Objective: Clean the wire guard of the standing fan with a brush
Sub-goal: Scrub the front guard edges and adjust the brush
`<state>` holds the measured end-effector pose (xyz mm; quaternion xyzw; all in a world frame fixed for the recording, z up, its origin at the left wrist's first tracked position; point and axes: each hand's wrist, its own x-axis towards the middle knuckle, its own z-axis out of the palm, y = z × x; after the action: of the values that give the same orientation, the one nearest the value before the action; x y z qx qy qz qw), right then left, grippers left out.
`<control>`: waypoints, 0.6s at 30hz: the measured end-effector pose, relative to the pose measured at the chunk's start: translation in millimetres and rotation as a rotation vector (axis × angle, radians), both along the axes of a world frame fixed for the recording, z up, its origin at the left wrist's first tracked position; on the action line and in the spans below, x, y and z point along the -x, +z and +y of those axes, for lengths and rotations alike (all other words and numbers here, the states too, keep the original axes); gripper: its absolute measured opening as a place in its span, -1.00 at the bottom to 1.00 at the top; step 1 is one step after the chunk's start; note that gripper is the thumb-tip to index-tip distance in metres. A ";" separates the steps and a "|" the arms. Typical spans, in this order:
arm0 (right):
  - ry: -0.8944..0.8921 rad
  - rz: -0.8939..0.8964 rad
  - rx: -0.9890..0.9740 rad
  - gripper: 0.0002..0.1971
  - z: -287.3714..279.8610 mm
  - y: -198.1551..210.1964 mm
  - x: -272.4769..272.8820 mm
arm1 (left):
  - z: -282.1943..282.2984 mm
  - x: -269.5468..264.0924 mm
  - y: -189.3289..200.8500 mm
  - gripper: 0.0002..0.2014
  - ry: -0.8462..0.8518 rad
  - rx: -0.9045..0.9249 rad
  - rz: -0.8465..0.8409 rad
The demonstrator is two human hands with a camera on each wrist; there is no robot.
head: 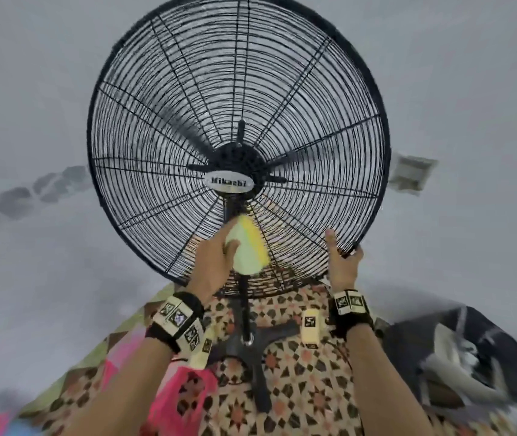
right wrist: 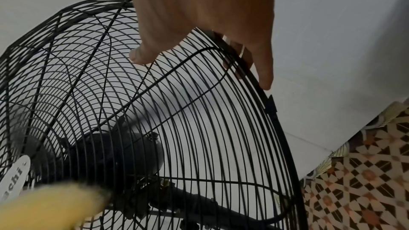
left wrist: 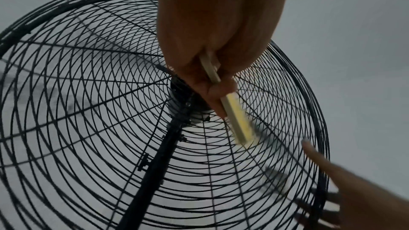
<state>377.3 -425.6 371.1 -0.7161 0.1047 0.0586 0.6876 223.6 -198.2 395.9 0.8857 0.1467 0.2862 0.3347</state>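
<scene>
The standing fan's black wire guard (head: 238, 121) fills the head view, with a white badge (head: 228, 182) at its hub. My left hand (head: 216, 262) grips a brush (head: 249, 247) with a pale handle and yellow bristles and holds it against the lower wires just below the hub. In the left wrist view the bristles (left wrist: 242, 123) lie on the guard's wires (left wrist: 88, 111). My right hand (head: 343, 262) grips the guard's lower right rim: the thumb (right wrist: 138, 56) lies on the front wires and the fingers (right wrist: 263, 74) wrap the rim (right wrist: 285, 137). The brush (right wrist: 50, 205) shows blurred there.
The fan's pole (head: 244, 297) and cross-shaped base (head: 250, 341) stand on a patterned mat (head: 307, 388). A dark bundle (head: 471, 357) lies on the right, a pink item (head: 188, 394) on the lower left. Behind are a grey wall and a vent (head: 411, 174).
</scene>
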 end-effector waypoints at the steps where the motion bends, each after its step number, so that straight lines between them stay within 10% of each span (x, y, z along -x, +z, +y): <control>1: -0.003 -0.003 -0.002 0.19 0.3 -0.3 0.5 | 0.5 -2.0 4.1 -0.48 0.046 0.010 -0.076; 18: -0.041 -0.011 0.008 0.27 3.9 2.3 10.3 | -14.4 2.8 -21.0 -0.47 0.101 0.056 -0.109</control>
<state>367.0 -421.7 373.3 -0.7168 0.1159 0.0404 0.6864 220.8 -212.6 374.9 0.8506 0.1807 0.3463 0.3520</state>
